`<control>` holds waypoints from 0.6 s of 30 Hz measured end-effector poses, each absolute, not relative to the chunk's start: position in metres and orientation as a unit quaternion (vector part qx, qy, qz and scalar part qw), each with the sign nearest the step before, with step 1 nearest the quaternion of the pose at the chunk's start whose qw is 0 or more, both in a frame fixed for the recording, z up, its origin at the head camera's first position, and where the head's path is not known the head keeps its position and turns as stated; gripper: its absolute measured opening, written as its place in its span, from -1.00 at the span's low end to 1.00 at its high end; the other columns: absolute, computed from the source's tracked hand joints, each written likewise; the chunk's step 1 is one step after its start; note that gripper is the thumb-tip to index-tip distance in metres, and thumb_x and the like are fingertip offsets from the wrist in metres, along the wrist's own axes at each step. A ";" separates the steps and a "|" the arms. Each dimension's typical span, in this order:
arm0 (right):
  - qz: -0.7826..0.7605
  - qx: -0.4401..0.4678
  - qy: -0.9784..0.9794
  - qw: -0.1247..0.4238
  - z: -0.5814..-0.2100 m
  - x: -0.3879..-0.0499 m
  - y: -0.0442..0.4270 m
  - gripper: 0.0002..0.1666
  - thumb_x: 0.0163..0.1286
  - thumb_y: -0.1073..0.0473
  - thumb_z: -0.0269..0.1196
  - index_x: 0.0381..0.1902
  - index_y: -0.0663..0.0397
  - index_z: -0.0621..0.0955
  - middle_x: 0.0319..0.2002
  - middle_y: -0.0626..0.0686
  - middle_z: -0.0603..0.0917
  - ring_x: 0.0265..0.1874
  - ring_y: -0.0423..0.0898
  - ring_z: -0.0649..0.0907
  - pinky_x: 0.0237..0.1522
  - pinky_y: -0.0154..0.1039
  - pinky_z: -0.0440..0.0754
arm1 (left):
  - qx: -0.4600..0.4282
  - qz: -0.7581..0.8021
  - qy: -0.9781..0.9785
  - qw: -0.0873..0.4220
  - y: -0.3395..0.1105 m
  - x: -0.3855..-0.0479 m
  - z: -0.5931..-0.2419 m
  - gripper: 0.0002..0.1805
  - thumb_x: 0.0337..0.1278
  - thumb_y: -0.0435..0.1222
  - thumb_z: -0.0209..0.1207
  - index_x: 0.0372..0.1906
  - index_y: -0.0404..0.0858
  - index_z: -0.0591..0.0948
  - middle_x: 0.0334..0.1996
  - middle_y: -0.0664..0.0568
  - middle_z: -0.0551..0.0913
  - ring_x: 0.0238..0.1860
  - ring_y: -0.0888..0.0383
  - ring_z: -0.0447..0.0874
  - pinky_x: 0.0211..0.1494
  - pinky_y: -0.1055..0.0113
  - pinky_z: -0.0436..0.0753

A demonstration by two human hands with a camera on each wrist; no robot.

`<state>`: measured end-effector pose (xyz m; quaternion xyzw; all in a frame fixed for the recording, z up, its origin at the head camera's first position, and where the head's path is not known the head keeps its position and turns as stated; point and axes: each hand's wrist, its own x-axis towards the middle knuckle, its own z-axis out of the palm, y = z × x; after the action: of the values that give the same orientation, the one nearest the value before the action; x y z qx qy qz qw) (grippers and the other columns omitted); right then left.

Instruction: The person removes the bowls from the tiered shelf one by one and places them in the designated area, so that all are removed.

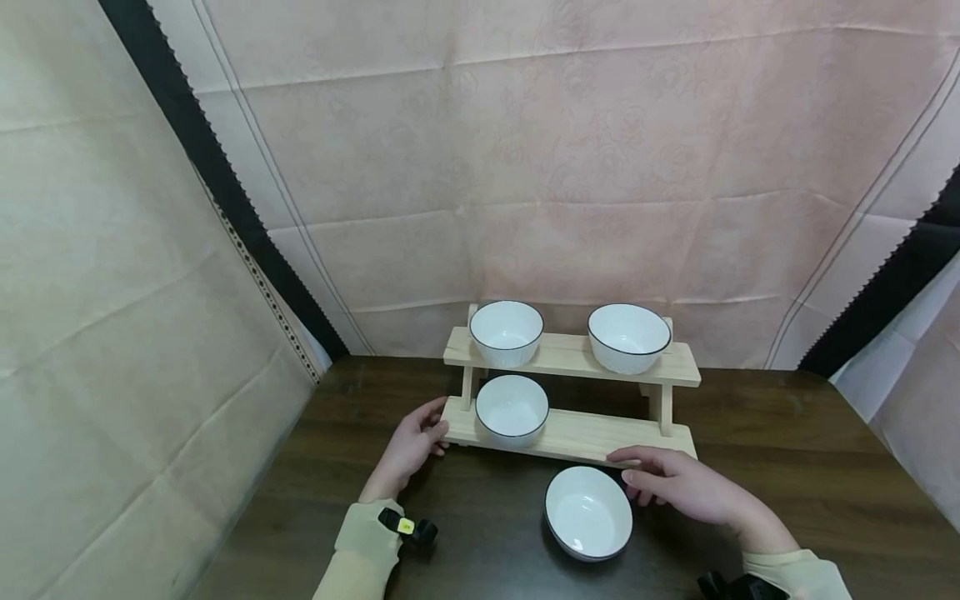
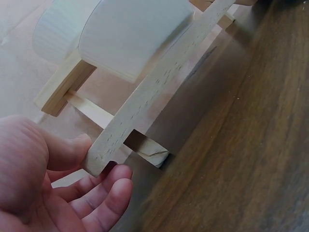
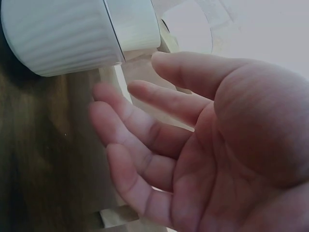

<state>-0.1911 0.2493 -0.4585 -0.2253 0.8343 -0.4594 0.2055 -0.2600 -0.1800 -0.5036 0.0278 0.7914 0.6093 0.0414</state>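
A two-tier wooden shelf (image 1: 600, 429) stands on the table. My left hand (image 1: 411, 442) grips the left end of its lower board; in the left wrist view the thumb (image 2: 67, 151) lies at the board's edge and fingertips reach beneath it. White dark-rimmed bowls sit on the tiers: an upper left bowl (image 1: 507, 333), an upper right bowl (image 1: 628, 337) and a lower left bowl (image 1: 512, 410). One more bowl (image 1: 588, 512) rests on the table before the shelf. Just right of it, my right hand (image 1: 675, 482) has loosely bent fingers holding nothing, near the lower board's front edge.
The dark brown wooden table (image 1: 300, 500) runs back to a pale fabric curtain (image 1: 585, 167). Another pale fabric panel (image 1: 135, 333) borders the table on the left. Black strips (image 1: 225, 183) slant down at both sides.
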 end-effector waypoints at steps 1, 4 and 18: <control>-0.457 -0.225 0.836 0.205 -0.458 -0.191 0.249 -0.51 0.59 0.01 0.09 0.33 0.12 0.49 -0.12 0.05 0.68 -0.24 0.02 0.69 -0.24 -0.10 0.67 | 0.028 0.609 0.791 0.041 -0.180 -0.260 -0.504 -0.47 0.47 -0.33 0.09 0.47 -0.18 0.38 0.00 -0.17 0.54 -0.27 -0.01 0.65 -0.21 0.15 0.70; -0.453 -0.235 0.837 0.196 -0.457 -0.191 0.248 -0.52 0.59 0.00 0.09 0.33 0.12 0.50 -0.14 0.04 0.69 -0.25 0.02 0.69 -0.24 -0.11 0.67 | 0.028 0.609 0.791 0.039 -0.180 -0.260 -0.504 -0.47 0.46 -0.33 0.10 0.47 -0.18 0.38 0.00 -0.17 0.54 -0.28 -0.01 0.65 -0.22 0.15 0.71; -0.452 -0.234 0.852 0.120 -0.438 -0.199 0.227 -0.60 0.56 0.08 0.14 0.24 0.14 0.56 -0.27 0.09 0.69 -0.26 0.03 0.68 -0.24 -0.10 0.68 | 0.029 0.610 0.791 0.042 -0.181 -0.261 -0.505 -0.47 0.46 -0.32 0.10 0.47 -0.16 0.39 0.01 -0.17 0.53 -0.27 -0.01 0.65 -0.21 0.15 0.71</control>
<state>-0.1988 0.2268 -0.4381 -0.2339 0.8522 -0.4523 0.1204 -0.2606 -0.1809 -0.5047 0.0285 0.7905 0.6103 0.0423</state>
